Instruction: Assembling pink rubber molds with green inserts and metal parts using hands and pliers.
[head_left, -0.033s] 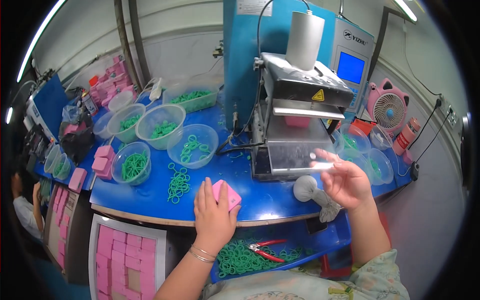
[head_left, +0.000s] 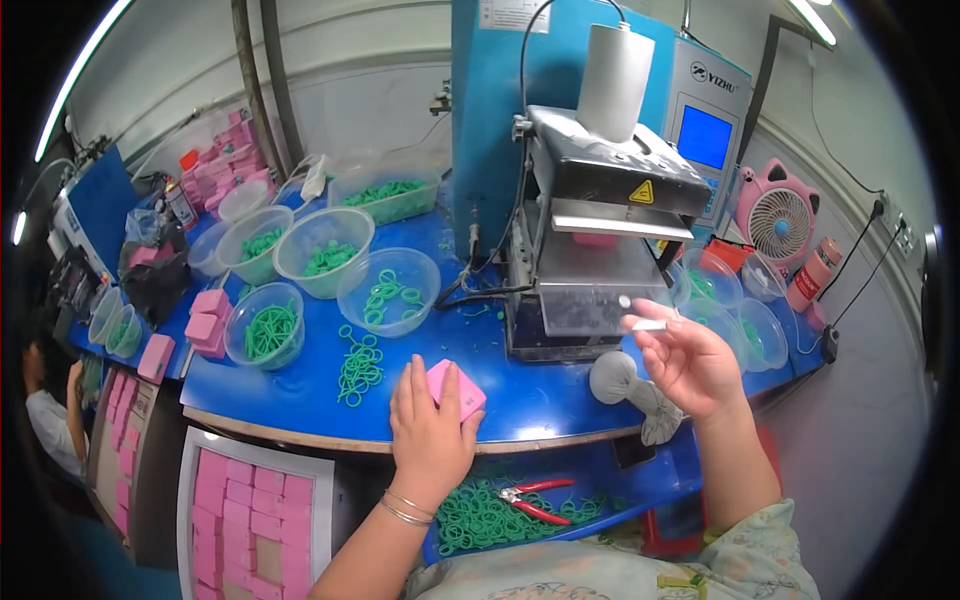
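My left hand (head_left: 432, 430) lies over a pink block (head_left: 462, 390) near the table's front edge, fingers closed around it. To the right, my right hand (head_left: 695, 370) is raised in front of the press, palm turned up. A small white piece (head_left: 649, 325) is pinched between its thumb and fingertips; its exact kind is too small to make out. The press (head_left: 615, 160) has a clear plastic guard (head_left: 590, 310) just beyond these fingers. Inside it, under the upper plate, part of another pink block (head_left: 595, 240) shows. A grey cloth-wrapped bundle (head_left: 615, 380) lies beside my right wrist.
Linked green rings (head_left: 358, 365) lie left of my left hand. Behind them stand clear bowls (head_left: 388, 320) with green pieces. Below the table edge, a blue tray (head_left: 600, 520) holds green rings and red-handled cutters (head_left: 540, 502). A pink fan (head_left: 778, 225) stands far right.
The view has shifted very slightly. My right fingers, blurred before, now show more clearly around the white piece; my left hand stays on the pink block.
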